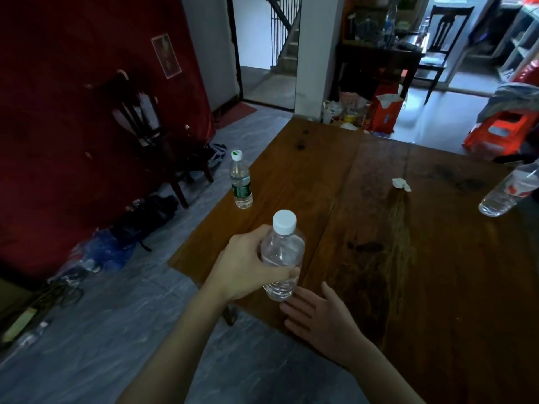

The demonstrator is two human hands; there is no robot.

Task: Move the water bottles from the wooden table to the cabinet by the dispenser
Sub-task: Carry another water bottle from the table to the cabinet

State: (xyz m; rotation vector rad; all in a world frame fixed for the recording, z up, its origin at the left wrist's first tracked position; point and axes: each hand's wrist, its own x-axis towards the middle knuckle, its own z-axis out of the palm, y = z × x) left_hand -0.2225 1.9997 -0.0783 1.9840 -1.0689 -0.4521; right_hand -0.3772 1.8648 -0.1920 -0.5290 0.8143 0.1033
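My left hand (pixel 248 266) grips a clear water bottle with a white cap (pixel 283 252), held upright just above the near left corner of the wooden table (pixel 379 258). My right hand (pixel 318 316) lies flat on the table just below that bottle, fingers spread and holding nothing. A second bottle with a green label (pixel 241 182) stands upright on the table's left edge. A third bottle with a red and white label (pixel 507 191) is at the table's right edge, cut off by the frame. No cabinet or dispenser is recognisable in view.
A crumpled tissue (pixel 401 183) lies mid-table. A dark wooden chair (pixel 151 132) stands left by a red wall, with bags on the grey floor beneath. A doorway (pixel 262 53) opens ahead; a red toy car (pixel 501 132) and an orange bag (pixel 385 112) sit beyond the table.
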